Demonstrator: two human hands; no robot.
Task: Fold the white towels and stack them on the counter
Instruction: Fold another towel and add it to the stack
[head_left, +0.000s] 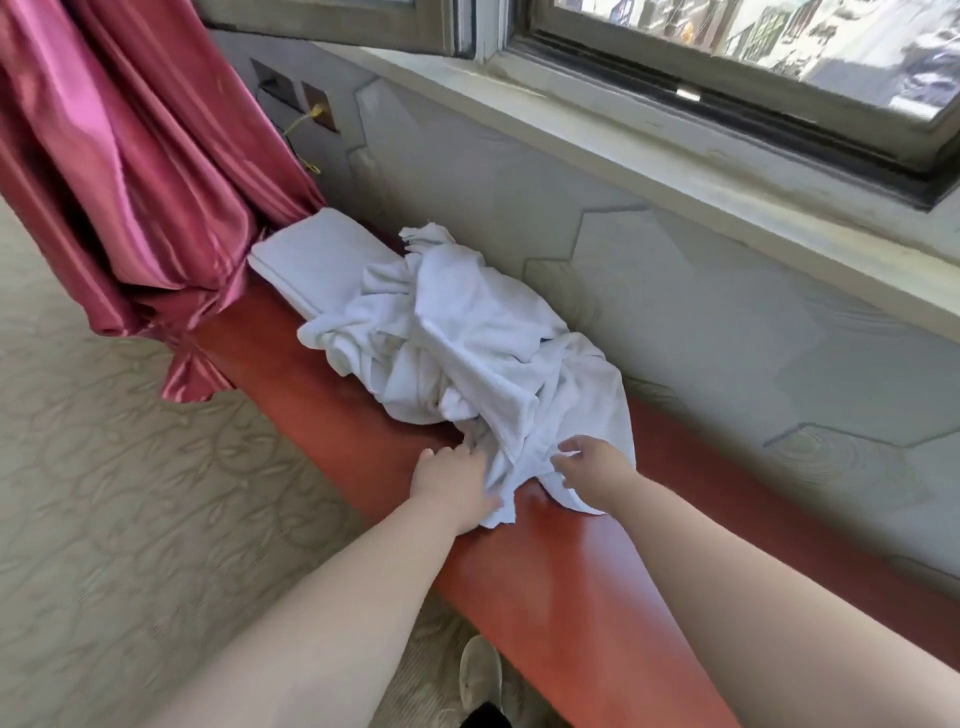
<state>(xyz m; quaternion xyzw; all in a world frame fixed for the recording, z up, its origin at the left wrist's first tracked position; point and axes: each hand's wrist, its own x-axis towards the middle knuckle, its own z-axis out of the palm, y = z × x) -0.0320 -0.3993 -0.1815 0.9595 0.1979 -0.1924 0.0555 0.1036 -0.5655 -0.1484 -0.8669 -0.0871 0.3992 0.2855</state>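
A crumpled heap of white towels (467, 343) lies on the narrow red-brown counter (571, 587) under the window. Behind the heap, toward the far end, rests a folded white towel (317, 254), flat on the counter. My left hand (457, 483) grips the near edge of the heap's top towel, with cloth bunched under the fingers. My right hand (592, 467) pinches the same towel's edge a little to the right. Both hands are at the heap's near end, about a hand's width apart.
A magenta satin curtain (119, 171) hangs at the left and touches the counter's far end by the folded towel. A grey patterned wall and window sill (675, 171) run along the counter's right side. Patterned carpet (130, 493) lies to the left. A shoe (480, 675) shows below.
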